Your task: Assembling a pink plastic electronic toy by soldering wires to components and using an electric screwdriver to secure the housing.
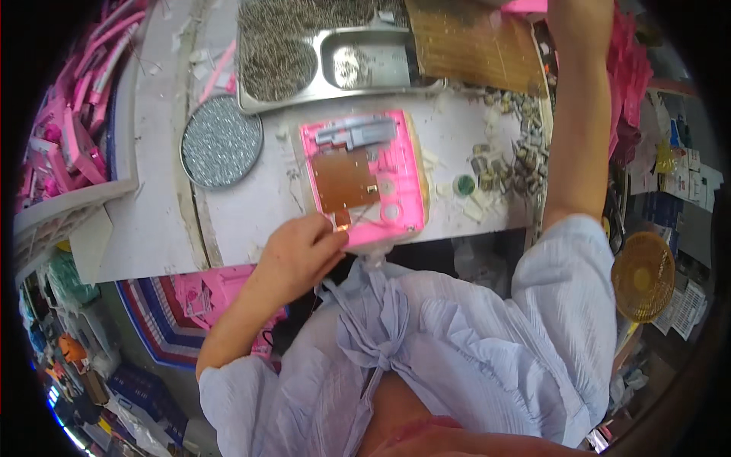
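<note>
My left hand [297,255] is at the near left corner of a pink plastic casing [412,175], fingers drawn together beside a small copper-coloured piece [342,220]. Whatever lies between those fingertips is hidden. The casing lies on the table with its inside facing up. It holds a brown circuit board [339,181] and a grey plastic part [358,134] along its far side. My right arm stretches far forward, and my right hand [580,11] is cut off by the top edge, its fingers out of sight. A pink piece [525,6] is near it.
A round dish of small metal parts [221,142] and a metal tray full of screws [278,68] stand on the table [251,221]. Cardboard [480,49] lies beside loose small metal parts [525,160] and a green-topped round item [464,184]. Pink casings [76,145] fill a left-hand crate.
</note>
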The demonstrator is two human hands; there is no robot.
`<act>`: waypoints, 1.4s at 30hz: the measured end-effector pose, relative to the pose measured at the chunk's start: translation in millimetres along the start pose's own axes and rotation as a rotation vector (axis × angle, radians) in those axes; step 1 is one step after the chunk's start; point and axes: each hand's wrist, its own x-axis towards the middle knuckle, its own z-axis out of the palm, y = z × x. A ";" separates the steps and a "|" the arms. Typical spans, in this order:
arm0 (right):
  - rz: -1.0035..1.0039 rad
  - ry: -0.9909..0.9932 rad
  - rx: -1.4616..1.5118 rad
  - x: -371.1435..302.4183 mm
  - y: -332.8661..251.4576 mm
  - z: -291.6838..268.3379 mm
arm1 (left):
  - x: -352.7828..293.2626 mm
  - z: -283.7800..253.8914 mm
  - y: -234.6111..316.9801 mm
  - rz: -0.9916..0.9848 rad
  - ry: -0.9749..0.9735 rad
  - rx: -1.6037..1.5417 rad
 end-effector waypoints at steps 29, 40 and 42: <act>-0.030 -0.758 -0.183 -216.0 -73.6 23.5 | 5.0 -7.1 16.3 -0.091 -0.023 0.041; -0.073 -0.778 -0.794 -198.7 12.1 -4.4 | 134.8 -77.1 -25.7 -0.114 0.119 0.080; -0.071 -0.742 -0.734 -196.3 4.1 -6.4 | 186.6 -61.7 -53.3 0.004 0.214 0.265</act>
